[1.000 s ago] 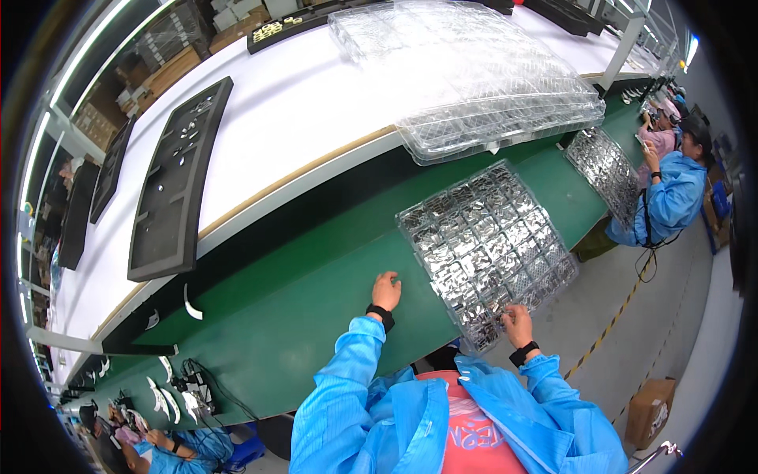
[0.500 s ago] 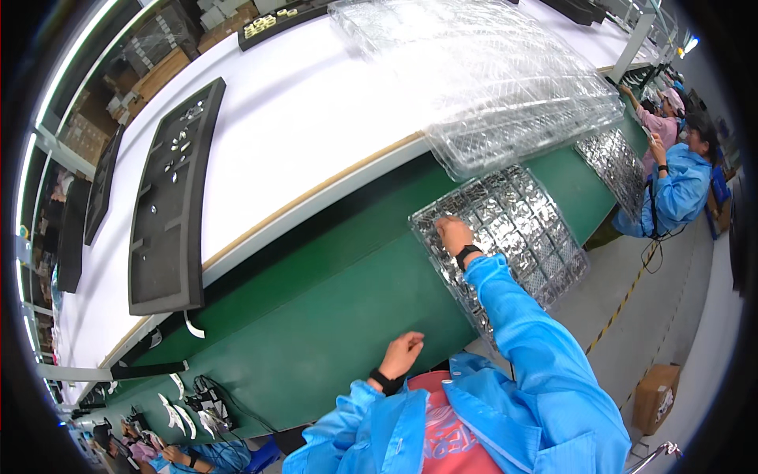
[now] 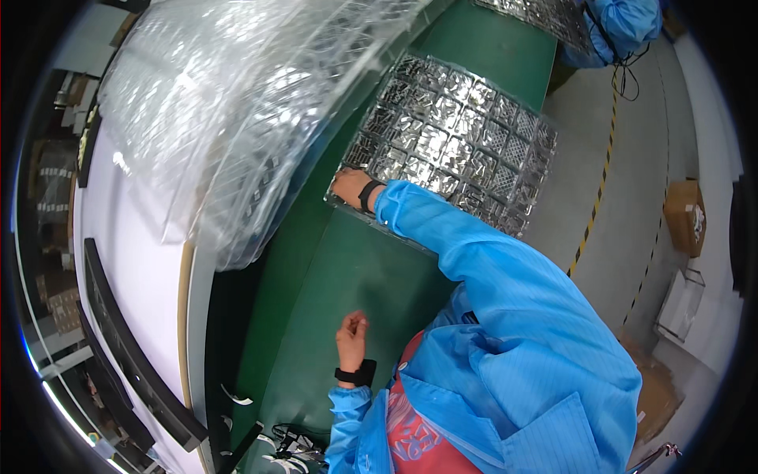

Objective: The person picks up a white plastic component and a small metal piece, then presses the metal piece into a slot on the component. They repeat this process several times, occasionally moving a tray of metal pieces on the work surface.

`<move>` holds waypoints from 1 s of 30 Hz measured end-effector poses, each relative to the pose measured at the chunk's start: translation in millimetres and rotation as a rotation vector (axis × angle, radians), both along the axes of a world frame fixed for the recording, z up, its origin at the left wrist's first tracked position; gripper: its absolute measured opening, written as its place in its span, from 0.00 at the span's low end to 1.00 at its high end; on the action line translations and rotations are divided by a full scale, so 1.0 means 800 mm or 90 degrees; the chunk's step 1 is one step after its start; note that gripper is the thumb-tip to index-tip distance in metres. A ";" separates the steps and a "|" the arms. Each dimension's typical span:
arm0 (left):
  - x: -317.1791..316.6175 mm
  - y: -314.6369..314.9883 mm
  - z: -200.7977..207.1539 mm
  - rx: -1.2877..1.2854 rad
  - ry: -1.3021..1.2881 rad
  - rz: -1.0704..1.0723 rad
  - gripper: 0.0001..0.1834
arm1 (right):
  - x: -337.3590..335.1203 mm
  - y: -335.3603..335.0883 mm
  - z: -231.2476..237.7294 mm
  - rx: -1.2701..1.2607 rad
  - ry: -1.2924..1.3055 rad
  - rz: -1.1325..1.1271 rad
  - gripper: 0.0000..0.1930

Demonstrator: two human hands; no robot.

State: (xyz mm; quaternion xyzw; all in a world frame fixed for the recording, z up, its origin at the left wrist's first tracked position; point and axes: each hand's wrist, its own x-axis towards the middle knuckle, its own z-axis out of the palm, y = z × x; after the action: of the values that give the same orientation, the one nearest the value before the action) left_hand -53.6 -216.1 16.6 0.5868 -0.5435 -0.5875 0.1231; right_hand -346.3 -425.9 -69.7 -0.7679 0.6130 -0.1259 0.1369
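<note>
A clear plastic tray (image 3: 521,141), divided into many cells full of small shiny metal pieces, lies on the green bench top. My right hand (image 3: 353,188), a black band at its wrist, is down in the corner cell next to the white shelf, fingers bent together. Its fingertips are partly hidden, so what they grip does not show. Nearer to me, my left hand (image 3: 352,340) is held over the green surface, apart from the tray. Its fingers are curled into a pinch; anything in them is too small to name.
Clear plastic trays (image 3: 237,103) are stacked on the raised white shelf (image 3: 146,261) and jut past its edge. Long black foam trays (image 3: 130,347) lie further left. Cables and white curved strips (image 3: 284,458) are at the lower edge. Another filled tray (image 3: 545,17) lies beyond, near a person's blue sleeve (image 3: 628,20).
The view has turned to the right, so the tray appears further left. My right hand stays at the tray's corner region; my left hand remains pinched over the bench, now pointing more upward.
</note>
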 end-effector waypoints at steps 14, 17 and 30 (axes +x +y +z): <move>-0.165 -0.146 0.017 -0.093 0.020 -0.066 0.13 | -0.035 0.065 -0.026 -0.054 -0.500 -0.123 0.03; -0.199 -0.195 0.002 -0.185 0.016 -0.086 0.12 | -0.051 0.133 0.031 -0.047 -0.674 -0.208 0.08; -0.568 -0.509 -0.142 -0.831 -0.224 -0.459 0.23 | -0.150 0.361 0.104 0.287 -0.973 -0.517 0.05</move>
State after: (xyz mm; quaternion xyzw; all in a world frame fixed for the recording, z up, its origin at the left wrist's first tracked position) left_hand -508.0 -623.1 -96.9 0.2665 -0.9497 -0.0489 0.1569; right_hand -465.9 -136.8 13.9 -0.1534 0.5893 -0.5184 0.6004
